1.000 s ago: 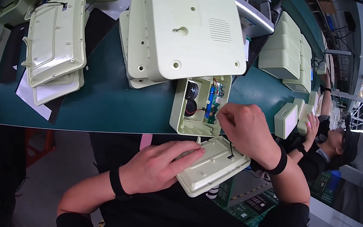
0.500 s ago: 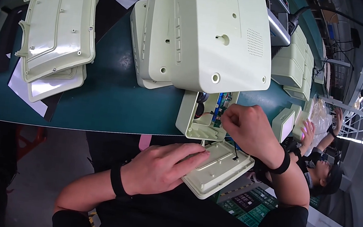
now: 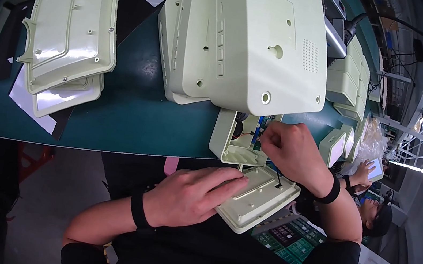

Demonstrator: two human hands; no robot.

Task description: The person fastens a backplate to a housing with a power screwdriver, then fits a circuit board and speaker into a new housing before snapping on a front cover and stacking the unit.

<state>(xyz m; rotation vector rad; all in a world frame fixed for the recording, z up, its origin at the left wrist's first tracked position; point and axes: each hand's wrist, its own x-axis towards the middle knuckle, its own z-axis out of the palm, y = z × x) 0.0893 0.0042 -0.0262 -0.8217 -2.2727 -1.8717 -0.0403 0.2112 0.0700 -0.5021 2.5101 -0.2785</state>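
Note:
My left hand (image 3: 189, 196) grips the left edge of a pale cream plastic cover (image 3: 258, 206), fingers lying over its ribbed inner face and thumb out of sight. A thin dark cable on the cover leads up toward an open cream housing (image 3: 219, 138) at the table's front edge. Inside that housing are a round black part, a red wire and a blue-green circuit board (image 3: 259, 125). Closed in a pinch, my right hand (image 3: 295, 149) is at the board's right side. Its fingertips hide whatever they hold.
Large cream housings (image 3: 278, 82) are stacked just behind the open one. Ribbed cream panels (image 3: 71, 31) lie at the left. Several smaller cream casings (image 3: 346, 80) stand at the right. Beyond my right arm, a co-worker's hands (image 3: 362, 175) hold a device with a lit screen.
The table and its things have shifted slightly to the right in view. Both my hands keep nearly the same pose. The co-worker's raised hand has come down, and a device is now held there.

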